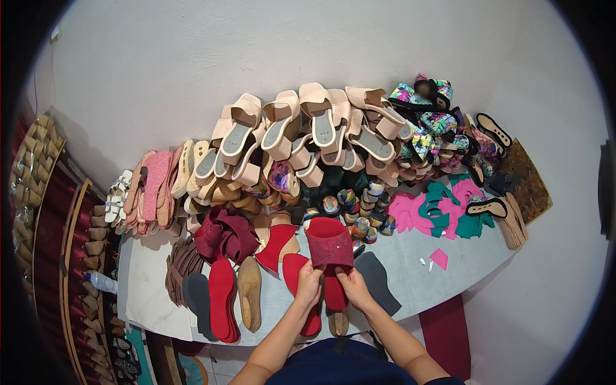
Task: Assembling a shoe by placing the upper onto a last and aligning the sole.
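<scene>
My left hand (pixel 310 284) and my right hand (pixel 351 286) grip a red slipper (pixel 330 247) from both sides, above the near middle of the table. A dark red patterned band crosses the slipper, and its red sole runs down between my hands. Beneath its lower end shows the tip of a wooden shoe last (pixel 338 323). A loose red sole (pixel 296 269) lies partly under my left hand and forearm. Dark grey sole material (pixel 377 282) sits beside my right hand. To the left are stacked red soles (pixel 222 298), grey soles (pixel 198 301) and another wooden last (pixel 249 292).
Beige heeled sandals (pixel 312 125) are piled along the wall, with floral sandals (pixel 427 122) to their right. Pink and teal cut pieces (pixel 443 208), brown strips (pixel 184 269) and dark red straps (pixel 224 237) lie on the table (pixel 430 282). Racks of lasts (pixel 94 256) stand left.
</scene>
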The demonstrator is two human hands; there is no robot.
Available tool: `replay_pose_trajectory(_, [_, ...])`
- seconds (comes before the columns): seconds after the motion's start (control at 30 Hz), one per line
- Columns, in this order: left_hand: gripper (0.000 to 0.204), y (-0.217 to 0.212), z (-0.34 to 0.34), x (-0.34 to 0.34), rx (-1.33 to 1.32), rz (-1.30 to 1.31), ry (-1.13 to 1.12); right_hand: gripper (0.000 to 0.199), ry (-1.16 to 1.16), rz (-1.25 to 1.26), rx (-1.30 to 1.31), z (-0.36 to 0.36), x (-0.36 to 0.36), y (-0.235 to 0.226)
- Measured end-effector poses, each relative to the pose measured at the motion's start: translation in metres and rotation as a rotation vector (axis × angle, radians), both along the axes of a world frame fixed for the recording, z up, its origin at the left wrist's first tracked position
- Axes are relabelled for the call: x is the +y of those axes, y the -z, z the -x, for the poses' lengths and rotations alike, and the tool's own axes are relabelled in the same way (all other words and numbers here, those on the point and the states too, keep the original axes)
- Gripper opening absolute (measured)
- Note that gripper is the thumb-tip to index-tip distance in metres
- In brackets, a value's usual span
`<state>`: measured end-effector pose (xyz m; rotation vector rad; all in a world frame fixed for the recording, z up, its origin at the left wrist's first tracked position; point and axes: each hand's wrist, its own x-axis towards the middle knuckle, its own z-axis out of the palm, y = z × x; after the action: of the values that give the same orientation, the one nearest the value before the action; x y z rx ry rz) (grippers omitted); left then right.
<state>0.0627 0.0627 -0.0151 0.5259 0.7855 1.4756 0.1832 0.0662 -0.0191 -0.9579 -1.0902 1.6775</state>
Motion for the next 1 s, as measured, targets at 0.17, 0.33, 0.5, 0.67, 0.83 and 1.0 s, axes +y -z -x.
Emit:
replay_pose_trajectory(0.17, [0.03, 0.002, 0.006, 0.005, -0.05, -0.021, 0.046, 0.031, -0.08, 0.045, -0.041, -0.002, 0.007, 0.0])
replay_pose_trajectory(0.33, [0.035, -0.008, 0.0, 0.011, 0.163, -0.022, 0.049, 0.021, 0.161, -0.243, -0.313, -0.001, 0.01, -0.009])
replay_pose_trajectory(0.5, [0.05, -0.006, -0.005, -0.003, 0.326, -0.014, -0.077, 0.029, 0.43, -0.726, -0.772, -0.007, 0.021, -0.024])
replay_pose_trajectory(0.67, [0.04, -0.035, -0.046, -0.015, 0.305, -0.113, 0.001, 0.04, 0.46, -0.901, -1.006, -0.008, 0.016, -0.02])
replay_pose_trajectory(0.83, [0.032, -0.022, -0.055, -0.009, 0.195, 0.081, -0.122, 0.042, 0.533, -1.003, -1.154, 0.0, 0.011, -0.02])
replay_pose_trajectory(1.0, [0.026, -0.018, -0.042, -0.004, 0.036, 0.035, -0.196, 0.044, 0.422, -0.997, -1.146, 0.003, 0.001, -0.042])
